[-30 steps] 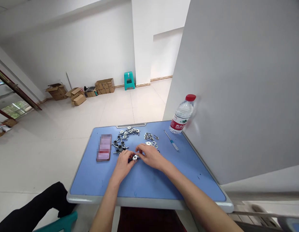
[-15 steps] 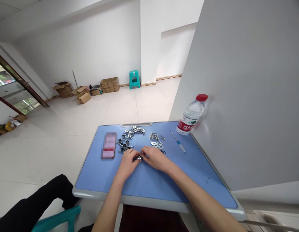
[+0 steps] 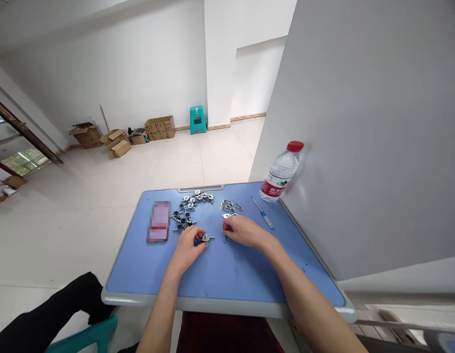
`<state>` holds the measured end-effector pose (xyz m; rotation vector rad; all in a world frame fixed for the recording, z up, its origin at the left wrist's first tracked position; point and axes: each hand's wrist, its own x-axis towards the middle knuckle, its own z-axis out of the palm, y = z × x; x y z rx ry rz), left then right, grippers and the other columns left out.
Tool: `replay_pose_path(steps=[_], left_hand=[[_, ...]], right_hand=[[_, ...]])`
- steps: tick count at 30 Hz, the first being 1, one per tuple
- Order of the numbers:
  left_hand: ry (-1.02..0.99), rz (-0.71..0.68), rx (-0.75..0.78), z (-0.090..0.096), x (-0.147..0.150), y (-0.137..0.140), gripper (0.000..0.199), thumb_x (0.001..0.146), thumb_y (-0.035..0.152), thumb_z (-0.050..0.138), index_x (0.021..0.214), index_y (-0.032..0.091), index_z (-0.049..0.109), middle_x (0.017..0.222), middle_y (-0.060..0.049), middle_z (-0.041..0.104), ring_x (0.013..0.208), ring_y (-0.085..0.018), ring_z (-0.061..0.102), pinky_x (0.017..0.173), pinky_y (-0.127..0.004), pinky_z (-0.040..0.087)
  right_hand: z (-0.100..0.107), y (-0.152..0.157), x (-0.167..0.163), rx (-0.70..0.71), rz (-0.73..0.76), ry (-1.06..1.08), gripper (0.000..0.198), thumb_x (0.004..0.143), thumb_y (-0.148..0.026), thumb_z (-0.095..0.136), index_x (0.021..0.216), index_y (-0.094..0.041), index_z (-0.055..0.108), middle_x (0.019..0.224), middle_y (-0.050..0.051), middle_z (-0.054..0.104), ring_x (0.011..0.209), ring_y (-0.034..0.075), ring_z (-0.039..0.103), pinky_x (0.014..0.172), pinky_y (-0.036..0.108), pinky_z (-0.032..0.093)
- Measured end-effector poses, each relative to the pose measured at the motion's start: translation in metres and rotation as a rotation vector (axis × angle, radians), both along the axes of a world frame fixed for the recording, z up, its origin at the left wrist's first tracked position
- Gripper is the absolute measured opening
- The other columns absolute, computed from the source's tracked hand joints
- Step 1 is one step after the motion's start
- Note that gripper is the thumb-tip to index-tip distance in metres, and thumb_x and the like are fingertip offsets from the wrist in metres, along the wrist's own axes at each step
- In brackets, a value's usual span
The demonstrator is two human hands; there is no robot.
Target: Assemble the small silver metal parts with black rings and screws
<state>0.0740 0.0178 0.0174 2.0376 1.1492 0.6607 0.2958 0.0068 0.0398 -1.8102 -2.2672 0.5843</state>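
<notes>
My left hand pinches a small metal fitting with thin stems against the blue tabletop. My right hand is off to the right, its fingers closed together just above some tiny screws; whatever is between the fingertips is hidden. Flat metal plates lie partly covered behind the right hand. Beyond them sit several hook-shaped metal pieces. Fittings with black round parts are grouped past my left hand, and more silver fittings lie farther back.
A phone rests at the table's left. On the right are a blue-handled screwdriver and a water bottle by the grey panel. A person's black-clad leg shows at lower left. Cardboard boxes and a teal stool stand by the wall.
My right hand has left the fitting and moved right, over to the tiny screws. My left hand keeps hold of the fitting. The camera view has turned slightly right.
</notes>
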Motion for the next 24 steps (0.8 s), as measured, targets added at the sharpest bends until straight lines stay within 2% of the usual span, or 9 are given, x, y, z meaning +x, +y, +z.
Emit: replay_pose_path(steps=[5, 9, 16, 18, 20, 22, 24], left_hand=[[-0.089, 0.036, -0.088, 0.004, -0.002, 0.000, 0.032, 0.071, 0.003, 0.049, 0.097, 0.019, 0.060, 0.091, -0.003, 0.063, 0.087, -0.017, 0.058, 0.082, -0.030, 0.047], [-0.089, 0.034, -0.085, 0.004, -0.003, 0.001, 0.039, 0.065, -0.001, 0.045, 0.095, 0.018, 0.061, 0.091, -0.003, 0.065, 0.088, -0.017, 0.058, 0.083, -0.031, 0.047], [-0.130, 0.111, -0.055, 0.000, -0.005, 0.004, 0.032, 0.066, 0.005, 0.045, 0.090, 0.018, 0.062, 0.086, -0.002, 0.065, 0.080, -0.015, 0.056, 0.075, -0.028, 0.046], [-0.227, 0.186, -0.046, 0.000, -0.006, 0.005, 0.034, 0.071, 0.011, 0.049, 0.100, 0.019, 0.063, 0.082, -0.001, 0.062, 0.075, -0.014, 0.055, 0.070, -0.026, 0.045], [-0.398, 0.291, -0.081, 0.000, -0.008, 0.007, 0.046, 0.075, 0.019, 0.052, 0.121, 0.019, 0.058, 0.075, 0.001, 0.059, 0.069, -0.012, 0.053, 0.065, -0.025, 0.043], [-0.593, 0.378, -0.176, 0.000, -0.010, 0.010, 0.064, 0.077, 0.025, 0.054, 0.140, 0.018, 0.042, 0.070, 0.003, 0.057, 0.062, -0.010, 0.051, 0.061, -0.024, 0.041], [-0.746, 0.422, -0.289, -0.001, -0.012, 0.013, 0.080, 0.075, 0.026, 0.056, 0.149, 0.017, 0.025, 0.068, 0.004, 0.057, 0.056, -0.009, 0.048, 0.057, -0.023, 0.039]], right_hand=[[0.002, -0.001, -0.002, -0.027, -0.018, -0.017, 0.018, 0.078, -0.008, 0.051, 0.076, -0.018, 0.066, 0.076, 0.004, 0.067, 0.068, 0.016, 0.057, 0.056, 0.025, 0.029], [0.000, -0.001, -0.001, -0.035, -0.022, -0.010, 0.017, 0.078, -0.008, 0.052, 0.076, -0.018, 0.065, 0.076, 0.004, 0.067, 0.068, 0.016, 0.056, 0.055, 0.025, 0.028], [-0.004, 0.000, 0.004, -0.007, -0.034, -0.014, 0.016, 0.080, -0.010, 0.051, 0.077, -0.019, 0.064, 0.076, 0.004, 0.066, 0.066, 0.015, 0.055, 0.054, 0.025, 0.027], [-0.003, 0.000, 0.004, -0.004, -0.039, -0.010, 0.015, 0.081, -0.011, 0.051, 0.078, -0.019, 0.064, 0.076, 0.004, 0.066, 0.067, 0.016, 0.055, 0.055, 0.025, 0.027], [-0.001, -0.001, 0.004, 0.002, -0.050, -0.012, 0.016, 0.083, -0.011, 0.050, 0.080, -0.019, 0.064, 0.077, 0.004, 0.067, 0.067, 0.016, 0.056, 0.055, 0.025, 0.028], [0.000, -0.001, 0.002, 0.007, -0.059, -0.020, 0.017, 0.083, -0.011, 0.049, 0.082, -0.019, 0.064, 0.077, 0.005, 0.067, 0.068, 0.016, 0.057, 0.055, 0.025, 0.027], [0.002, -0.002, 0.001, 0.010, -0.063, -0.029, 0.017, 0.084, -0.011, 0.049, 0.083, -0.019, 0.064, 0.078, 0.005, 0.067, 0.069, 0.016, 0.057, 0.055, 0.025, 0.027]])
